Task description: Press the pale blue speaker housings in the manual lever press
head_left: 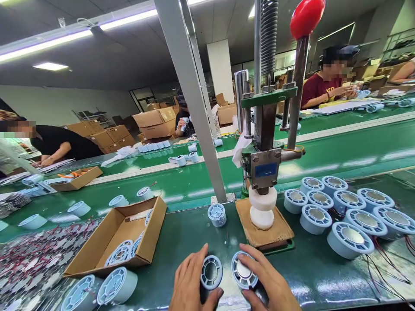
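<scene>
My left hand (189, 280) is closed around a light-blue round plastic housing (212, 273), its fingers on the left side and its thumb below. The centre of that housing looks dark. In my right hand (272, 283) is another light-blue housing (236, 270) with spokes and a shiny metal disc in its middle; the fingertips rest on its face and edge. Both pieces are side by side, apart, just above or on the green bench. Beyond them stands a hand press (264, 166) with a red knob (307, 18) and white round pads (262, 217). A single housing (217, 215) sits left of the press.
Several housings with metal discs (350, 239) and trailing wires stand at right. At left are a cardboard box (158, 233) holding blue rings, loose housings (117, 286) and many wired metal discs (35, 259). A grey post (197, 95) rises behind. Other people work across the green conveyor (175, 185).
</scene>
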The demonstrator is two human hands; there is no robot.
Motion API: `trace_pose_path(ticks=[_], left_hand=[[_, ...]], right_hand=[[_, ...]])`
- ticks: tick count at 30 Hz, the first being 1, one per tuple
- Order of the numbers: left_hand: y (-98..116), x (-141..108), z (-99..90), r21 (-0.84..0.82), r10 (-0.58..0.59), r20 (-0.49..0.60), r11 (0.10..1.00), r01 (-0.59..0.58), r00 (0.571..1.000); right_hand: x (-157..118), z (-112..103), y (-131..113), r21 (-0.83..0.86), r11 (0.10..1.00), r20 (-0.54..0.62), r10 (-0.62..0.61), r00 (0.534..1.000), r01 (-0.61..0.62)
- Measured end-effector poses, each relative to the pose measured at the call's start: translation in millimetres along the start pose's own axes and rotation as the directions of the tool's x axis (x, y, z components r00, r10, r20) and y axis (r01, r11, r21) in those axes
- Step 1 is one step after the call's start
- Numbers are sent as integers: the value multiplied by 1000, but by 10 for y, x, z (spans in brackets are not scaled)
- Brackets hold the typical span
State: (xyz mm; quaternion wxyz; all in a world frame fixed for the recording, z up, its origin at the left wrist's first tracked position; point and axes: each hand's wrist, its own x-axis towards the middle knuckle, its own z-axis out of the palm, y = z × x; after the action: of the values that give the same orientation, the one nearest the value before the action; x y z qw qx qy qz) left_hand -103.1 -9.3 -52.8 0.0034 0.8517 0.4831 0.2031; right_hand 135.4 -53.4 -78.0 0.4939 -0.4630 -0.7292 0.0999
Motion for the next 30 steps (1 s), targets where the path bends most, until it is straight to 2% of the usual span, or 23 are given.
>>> trace_pose_path(ticks=[3, 7, 10, 12, 15, 16, 18, 20, 22, 26, 30], left_hand=[[48, 10, -3, -20, 14, 14, 1000, -14, 1000], [109, 25, -34, -105, -111, -36, 989, 107, 993], [136, 58, -77, -187, -167, -34, 970, 158, 985], [186, 100, -118, -279, -258, -30, 930, 240, 966], [383, 192, -180, -480, -417, 8, 795, 370, 909], [482, 229, -193, -540, -420, 32, 756, 370, 907], [699, 308, -204, -621, -348, 83, 715, 322, 934], [889, 391, -193, -648, -267, 123, 708, 281, 956], [1004, 467, -170, -641, -240, 154, 714, 282, 959], [1007, 552, -121, -598, -241, 209, 735, 319, 948], [935, 529, -56, -619, -254, 241, 703, 350, 937]], right_hand=[[-25, -7, 40, -13, 1000, 49, -11, 999, 12], [-50, 19, 34, 19, 997, 42, 69, 997, -70], [-68, 56, 18, 35, 993, 47, 110, 993, -112], [-71, 74, 19, 36, 993, 40, 113, 993, -115], [-62, 75, 36, 31, 994, 18, 105, 994, -106], [-56, 67, 44, 28, 994, 12, 103, 995, -104], [-40, 40, 59, 31, 995, 22, 94, 995, -95], [-20, 11, 70, 53, 995, 49, 83, 995, -85], [-1, -9, 78, 76, 993, 72, 85, 994, -90], [10, 3, 88, 87, 987, 77, 125, 989, -131], [-27, 42, 97, 83, 978, 66, 185, 981, -190]])
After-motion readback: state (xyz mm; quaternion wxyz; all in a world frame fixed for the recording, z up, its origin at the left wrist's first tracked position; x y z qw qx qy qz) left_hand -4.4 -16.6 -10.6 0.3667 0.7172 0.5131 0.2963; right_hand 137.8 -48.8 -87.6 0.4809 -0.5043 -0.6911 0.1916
